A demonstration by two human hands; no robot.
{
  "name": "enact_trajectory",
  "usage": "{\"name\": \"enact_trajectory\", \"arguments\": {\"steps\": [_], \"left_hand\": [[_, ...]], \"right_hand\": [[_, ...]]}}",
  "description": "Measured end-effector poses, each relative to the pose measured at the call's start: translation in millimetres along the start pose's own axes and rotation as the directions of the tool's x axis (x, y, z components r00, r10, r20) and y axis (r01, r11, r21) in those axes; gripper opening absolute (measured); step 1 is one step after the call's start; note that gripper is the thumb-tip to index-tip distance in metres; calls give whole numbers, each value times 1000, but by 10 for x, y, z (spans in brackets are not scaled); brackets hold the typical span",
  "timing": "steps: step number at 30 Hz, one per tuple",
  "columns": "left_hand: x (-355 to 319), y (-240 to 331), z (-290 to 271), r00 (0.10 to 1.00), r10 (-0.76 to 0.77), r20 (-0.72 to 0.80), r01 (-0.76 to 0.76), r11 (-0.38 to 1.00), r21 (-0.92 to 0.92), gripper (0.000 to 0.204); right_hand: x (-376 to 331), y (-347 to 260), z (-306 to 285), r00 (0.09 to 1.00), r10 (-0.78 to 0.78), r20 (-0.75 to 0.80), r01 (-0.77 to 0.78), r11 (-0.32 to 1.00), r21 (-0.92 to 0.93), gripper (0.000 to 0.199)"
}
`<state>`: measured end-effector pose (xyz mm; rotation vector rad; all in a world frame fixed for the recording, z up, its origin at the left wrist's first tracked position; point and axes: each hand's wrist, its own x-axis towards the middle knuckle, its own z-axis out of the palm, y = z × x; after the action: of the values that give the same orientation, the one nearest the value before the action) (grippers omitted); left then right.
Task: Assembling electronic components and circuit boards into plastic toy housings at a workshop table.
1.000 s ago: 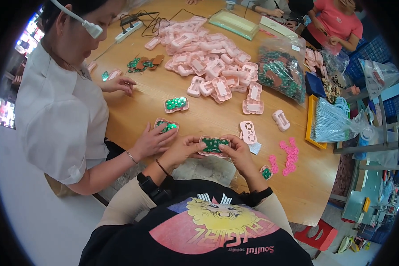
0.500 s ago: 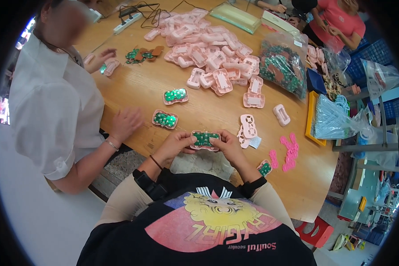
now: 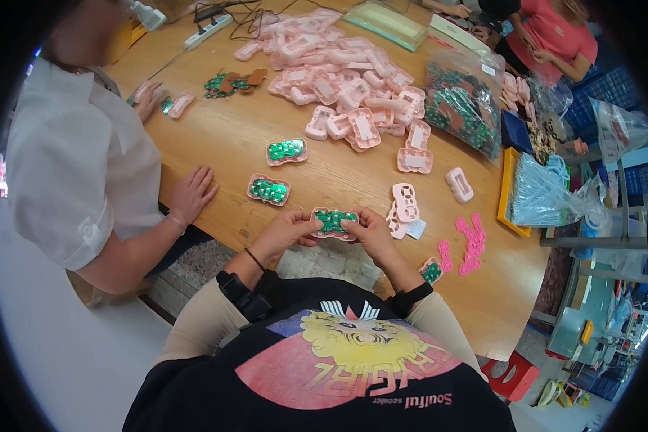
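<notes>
Between my two hands is a pink plastic game-controller shell with a green circuit board [image 3: 333,222] lying in it, held at the table's near edge. My left hand [image 3: 295,227] grips its left end, thumb on the board. At the right end my right hand [image 3: 371,232] does the same, with its thumb pressing the board. Two more pink shells with green boards, one nearer [image 3: 269,190] and one farther [image 3: 286,151], lie ahead to the left. Right of my hands are a pink faceplate with cut-out holes [image 3: 406,202] and bright pink rubber button pads [image 3: 472,246].
Another shell with a board [image 3: 430,271] lies by my right forearm. Farther off are a heap of pink shells [image 3: 331,65], a clear bag of circuit boards [image 3: 462,108] and a yellow tray [image 3: 506,193]. A co-worker's hand [image 3: 192,194] rests on the table at left.
The co-worker at left has shifted leftward, and their nearer hand now lies on the table edge. Their farther hand has moved left, away from a pink shell. My grip looks nearly the same.
</notes>
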<state>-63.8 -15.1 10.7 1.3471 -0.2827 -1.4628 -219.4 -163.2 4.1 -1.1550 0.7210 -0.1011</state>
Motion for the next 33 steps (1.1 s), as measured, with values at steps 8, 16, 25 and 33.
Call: {"name": "enact_trajectory", "arguments": {"steps": [8,16,25,33], "left_hand": [[-3,-187,-133,994,25,-105,-28,999,-23,21],[-52,-253,-357,980,35,-195,-42,999,-32,25],[-57,50,-578,989,9,-151,-43,973,-225,20],[345,630,-1011,995,-10,-104,-22,954,-298,18]], "right_hand": [[238,87,139,999,24,36,-14,964,-265,27],[404,170,239,991,-91,96,114,956,-269,29],[585,-372,382,920,343,190,-350,937,4,18],[1117,-892,561,947,285,146,-277,958,-74,17]]}}
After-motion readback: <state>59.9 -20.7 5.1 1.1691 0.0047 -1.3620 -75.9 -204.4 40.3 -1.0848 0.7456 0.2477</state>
